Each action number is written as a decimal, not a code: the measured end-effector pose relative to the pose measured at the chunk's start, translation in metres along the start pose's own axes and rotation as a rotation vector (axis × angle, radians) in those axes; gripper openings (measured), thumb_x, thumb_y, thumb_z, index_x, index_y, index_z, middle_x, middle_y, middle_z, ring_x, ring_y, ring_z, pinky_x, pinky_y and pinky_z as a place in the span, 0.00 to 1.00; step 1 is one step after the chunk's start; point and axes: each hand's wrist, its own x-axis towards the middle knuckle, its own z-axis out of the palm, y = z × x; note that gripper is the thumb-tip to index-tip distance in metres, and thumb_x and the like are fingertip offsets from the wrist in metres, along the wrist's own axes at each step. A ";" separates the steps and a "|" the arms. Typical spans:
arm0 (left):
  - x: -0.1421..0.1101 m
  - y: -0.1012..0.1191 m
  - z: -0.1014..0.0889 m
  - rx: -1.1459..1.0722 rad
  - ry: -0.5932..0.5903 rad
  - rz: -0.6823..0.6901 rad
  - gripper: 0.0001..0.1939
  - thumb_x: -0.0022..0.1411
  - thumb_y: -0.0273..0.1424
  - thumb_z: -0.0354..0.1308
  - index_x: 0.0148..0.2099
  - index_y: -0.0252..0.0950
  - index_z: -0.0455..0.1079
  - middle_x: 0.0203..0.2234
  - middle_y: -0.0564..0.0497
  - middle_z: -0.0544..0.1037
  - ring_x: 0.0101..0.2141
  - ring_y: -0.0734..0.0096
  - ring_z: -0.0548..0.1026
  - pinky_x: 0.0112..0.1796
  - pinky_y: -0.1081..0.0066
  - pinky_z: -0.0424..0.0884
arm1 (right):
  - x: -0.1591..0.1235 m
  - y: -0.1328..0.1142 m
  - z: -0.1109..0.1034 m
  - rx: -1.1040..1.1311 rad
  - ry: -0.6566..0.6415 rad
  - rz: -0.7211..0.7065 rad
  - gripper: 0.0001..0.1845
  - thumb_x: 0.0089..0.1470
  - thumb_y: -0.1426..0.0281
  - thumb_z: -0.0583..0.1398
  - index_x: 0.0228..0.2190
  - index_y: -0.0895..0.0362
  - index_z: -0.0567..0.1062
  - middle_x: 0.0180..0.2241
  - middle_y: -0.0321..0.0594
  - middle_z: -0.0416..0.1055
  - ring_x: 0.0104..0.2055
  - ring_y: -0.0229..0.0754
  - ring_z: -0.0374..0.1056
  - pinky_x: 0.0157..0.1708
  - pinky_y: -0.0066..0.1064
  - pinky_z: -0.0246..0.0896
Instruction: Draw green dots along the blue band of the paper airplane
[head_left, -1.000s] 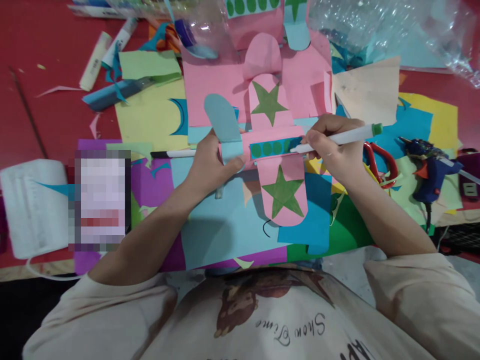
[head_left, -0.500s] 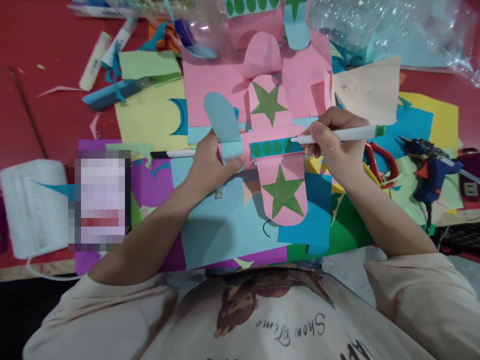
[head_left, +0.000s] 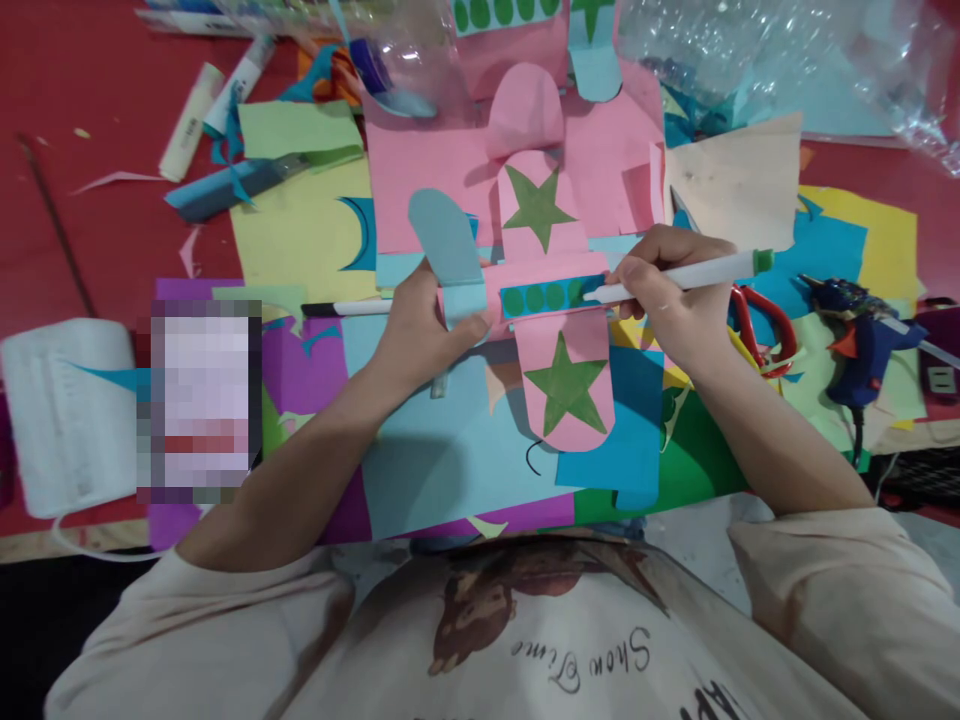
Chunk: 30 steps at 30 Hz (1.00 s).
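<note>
A pink paper aeroplane [head_left: 555,300] lies across coloured sheets, with green stars on both wings and a blue strip of green dots [head_left: 544,297] along its body. My left hand [head_left: 424,320] grips the plane's tail end, by the light blue fin [head_left: 442,240]. My right hand [head_left: 671,300] is closed round a white marker with a green end [head_left: 705,272]. The marker's tip rests at the right end of the dotted strip.
Blue glue gun [head_left: 862,340] and red-handled scissors [head_left: 757,320] lie to the right. Marker pens [head_left: 217,95] and a craft knife [head_left: 225,190] lie at the back left, clear plastic wrap [head_left: 765,50] at the back right. A white roll [head_left: 67,410] sits at the left edge.
The marker has shifted slightly along the strip's right end: up and left half a second ago, now a little down again. My left hand has stayed put.
</note>
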 end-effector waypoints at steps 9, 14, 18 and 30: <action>-0.001 -0.001 0.001 0.013 0.002 -0.003 0.19 0.53 0.43 0.60 0.47 0.46 0.70 0.40 0.49 0.79 0.44 0.50 0.77 0.40 0.54 0.77 | 0.000 -0.002 0.001 0.024 0.010 -0.022 0.20 0.56 0.66 0.63 0.17 0.52 0.64 0.14 0.32 0.62 0.16 0.35 0.61 0.15 0.31 0.53; -0.001 -0.003 0.002 0.015 0.006 0.017 0.19 0.55 0.44 0.60 0.48 0.45 0.70 0.40 0.49 0.79 0.44 0.50 0.77 0.41 0.54 0.77 | 0.000 -0.004 0.003 0.074 0.063 0.033 0.14 0.53 0.72 0.60 0.18 0.53 0.67 0.13 0.31 0.66 0.15 0.34 0.62 0.15 0.29 0.56; -0.001 -0.005 0.002 0.023 0.005 0.033 0.19 0.56 0.47 0.59 0.47 0.45 0.70 0.40 0.49 0.79 0.43 0.51 0.78 0.42 0.54 0.77 | 0.000 -0.004 0.004 0.061 0.082 0.064 0.17 0.54 0.64 0.62 0.17 0.51 0.66 0.14 0.32 0.67 0.15 0.35 0.63 0.15 0.29 0.58; -0.001 -0.008 0.004 0.030 0.031 0.058 0.19 0.56 0.46 0.59 0.47 0.45 0.70 0.40 0.49 0.79 0.44 0.52 0.77 0.44 0.55 0.77 | 0.001 0.000 0.003 0.034 0.066 0.046 0.21 0.56 0.55 0.63 0.19 0.51 0.68 0.15 0.33 0.70 0.16 0.36 0.65 0.19 0.33 0.65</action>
